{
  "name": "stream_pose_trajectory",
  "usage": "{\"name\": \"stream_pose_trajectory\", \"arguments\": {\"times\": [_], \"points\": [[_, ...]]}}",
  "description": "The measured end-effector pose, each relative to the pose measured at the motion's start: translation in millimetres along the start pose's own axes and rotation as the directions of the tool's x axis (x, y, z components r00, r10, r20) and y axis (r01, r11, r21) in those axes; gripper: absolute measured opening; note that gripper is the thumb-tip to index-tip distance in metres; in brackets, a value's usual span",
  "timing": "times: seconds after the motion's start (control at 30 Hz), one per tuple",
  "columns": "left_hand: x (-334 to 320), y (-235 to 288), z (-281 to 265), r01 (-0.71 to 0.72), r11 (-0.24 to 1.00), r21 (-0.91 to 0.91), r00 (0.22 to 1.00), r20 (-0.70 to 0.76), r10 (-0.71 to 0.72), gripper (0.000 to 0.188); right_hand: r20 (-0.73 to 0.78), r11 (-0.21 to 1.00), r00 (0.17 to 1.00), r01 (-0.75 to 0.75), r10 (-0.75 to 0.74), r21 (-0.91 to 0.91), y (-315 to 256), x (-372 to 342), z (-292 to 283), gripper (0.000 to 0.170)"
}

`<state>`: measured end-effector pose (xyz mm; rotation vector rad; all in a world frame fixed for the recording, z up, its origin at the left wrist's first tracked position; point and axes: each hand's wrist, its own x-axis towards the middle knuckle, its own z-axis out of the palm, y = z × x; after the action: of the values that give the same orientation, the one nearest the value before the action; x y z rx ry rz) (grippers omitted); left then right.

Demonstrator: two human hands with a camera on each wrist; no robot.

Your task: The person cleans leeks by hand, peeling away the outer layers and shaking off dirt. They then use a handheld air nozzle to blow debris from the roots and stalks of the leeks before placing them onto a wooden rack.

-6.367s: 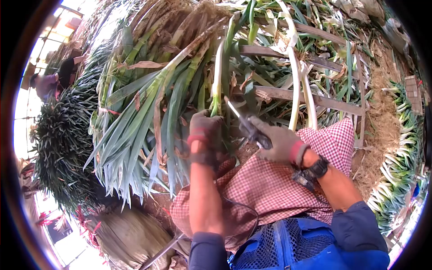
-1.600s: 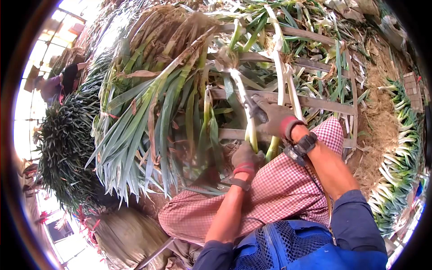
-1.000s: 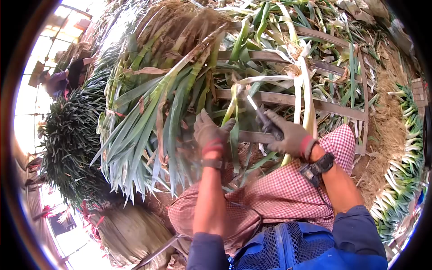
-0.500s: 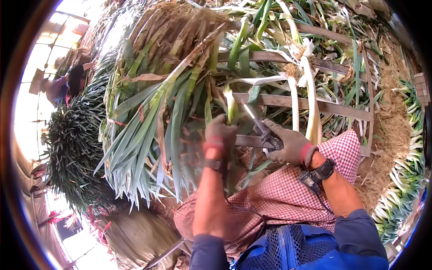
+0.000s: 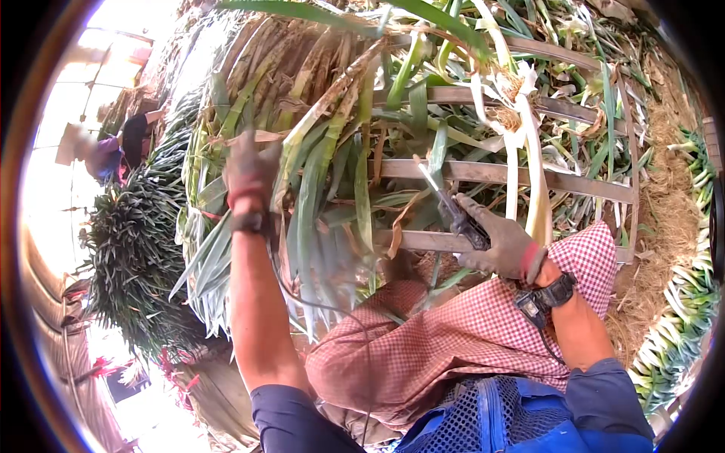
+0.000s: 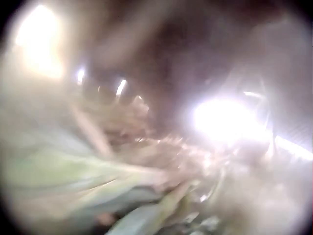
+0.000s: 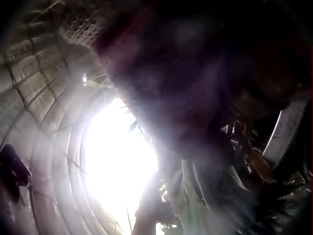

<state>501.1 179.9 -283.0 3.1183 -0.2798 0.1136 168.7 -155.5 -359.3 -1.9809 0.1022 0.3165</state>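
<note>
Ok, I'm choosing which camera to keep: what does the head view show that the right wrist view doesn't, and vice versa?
Only the head view plainly shows the right hand gripping a black-handled tool and the row of white-stemmed leeks. Only the right wrist view shows an unclear dark oblong shape against grey panels. Both show long leaves.

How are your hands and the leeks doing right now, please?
Right hand gripping a dark-handled tool. Left hand blurred by the leafy heap, grip unclear. White-stemmed leeks lying across the slatted rack. Cable looping from left wrist over the lap.
</note>
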Motion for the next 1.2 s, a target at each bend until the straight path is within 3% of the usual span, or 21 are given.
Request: {"name": "stream_pose_trajectory", "arguments": {"times": [0.07, 0.17, 0.2, 0.27, 0.33, 0.4, 0.43, 0.47, 0.5, 0.53, 0.6, 0.67, 0.73, 0.77, 0.8, 0.87, 0.93, 0.97, 1.03, 1.07, 1.2], "points": [[-42, -47, 41, 0.033, 0.979, 0.201, 0.998, 0.043, -0.043, 0.086, 0.181, 0.979, 0.962, -0.198, 0.204, -0.049, -17, 1, -1, 0.111], [-71, -41, 38, 0.09, 0.97, -0.227, 0.989, 0.137, -0.06, 0.068, 0.151, 0.995, 0.987, -0.039, 0.053, -0.092, -9, 1, 20, 0.11], [-87, -40, 45, 0.156, 0.965, -0.21, 0.957, 0.274, -0.095, 0.06, 0.135, 0.988, 0.99, 0.056, -0.037, -0.141, -8, 1, 26, 0.109], [-117, -1, 27, 0.445, 0.783, -0.436, 0.835, 0.518, -0.186, 0.053, 0.199, 0.99, 0.98, 0.008, 0.019, -0.137, -23, 5, 23, 0.108], [-136, 8, 41, 0.446, 0.666, -0.598, 0.843, 0.53, -0.09, 0.041, 0.173, 0.991, 0.979, -0.098, 0.113, -0.093, -28, 8, 23, 0.112], [-150, 21, 58, 0.533, 0.494, -0.687, 0.806, 0.589, -0.05, 0.042, 0.131, 0.993, 0.988, -0.075, 0.087, -0.091, -41, 6, 29, 0.109], [-157, 24, 68, 0.494, 0.556, -0.669, 0.828, 0.557, -0.066, 0.041, 0.175, 0.997, 0.984, -0.015, 0.028, -0.076, -51, 5, 34, 0.106], [-161, 40, 56, 0.412, 0.706, -0.576, 0.854, 0.515, -0.079, 0.042, 0.216, 0.997, 0.976, 0.044, -0.031, -0.058, -58, 4, 39, 0.104], [-165, 55, 44, 0.329, 0.83, -0.452, 0.877, 0.471, -0.091, 0.043, 0.085, 0.969, 0.973, 0.223, -0.215, -0.101, -47, 5, 60, 0.102], [-165, 56, 45, 0.334, 0.827, -0.453, 0.876, 0.474, -0.094, 0.043, 0.09, 0.969, 0.973, 0.222, -0.213, -0.104, -58, 7, 60, 0.102], [-163, 56, 49, 0.311, 0.884, -0.348, 0.873, 0.472, -0.121, 0.046, 0.155, 0.968, 0.963, -0.196, 0.22, -0.158, -81, 13, 52, 0.109], [-163, 56, 49, 0.324, 0.877, -0.354, 0.867, 0.482, -0.126, 0.047, 0.16, 0.978, 0.969, -0.171, 0.19, -0.123, -60, 11, 62, 0.11], [-164, 56, 51, 0.319, 0.889, -0.329, 0.865, 0.485, -0.131, 0.047, 0.097, 0.961, 0.987, 0.148, -0.129, -0.234, -37, 8, 79, 0.111], [-163, 57, 50, 0.319, 0.888, -0.331, 0.864, 0.486, -0.129, 0.047, 0.168, 0.974, 0.984, -0.023, 0.062, -0.226, -62, 12, 66, 0.109], [-163, 58, 48, 0.286, 0.905, -0.314, 0.87, 0.481, -0.108, 0.047, 0.167, 0.974, 0.984, -0.026, 0.065, -0.227, -72, 22, 59, 0.109], [-162, 58, 51, 0.252, 0.921, -0.298, 0.875, 0.476, -0.086, 0.047, 0.16, 0.929, 0.933, -0.28, 0.323, -0.242, -81, 44, 47, 0.098], [-161, 60, 59, 0.032, 0.985, -0.171, 0.946, 0.324, 0.025, 0.052, 0.035, 0.919, 0.978, -0.179, 0.204, -0.35, -66, 63, 46, 0.097], [-161, 64, 60, 0.029, 0.984, -0.178, 0.946, 0.322, 0.03, 0.052, 0.047, 0.915, 0.966, -0.226, 0.256, -0.336, -74, 72, 36, 0.097], [-163, 72, 63, -0.204, 0.974, -0.097, 0.974, 0.084, 0.212, 0.057, 0.017, 0.911, 0.958, -0.267, 0.287, -0.315, -75, 91, 21, 0.095], [-162, 71, 73, -0.209, 0.973, -0.102, 0.972, 0.084, 0.218, 0.057, 0.018, 0.899, 0.947, -0.298, 0.321, -0.32, -81, 100, 11, 0.093], [-155, 74, 96, -0.323, 0.937, -0.131, 0.936, 0.102, 0.336, 0.06, -0.111, 0.896, 0.974, -0.224, 0.196, -0.383, -53, 149, -3, 0.093]]}}
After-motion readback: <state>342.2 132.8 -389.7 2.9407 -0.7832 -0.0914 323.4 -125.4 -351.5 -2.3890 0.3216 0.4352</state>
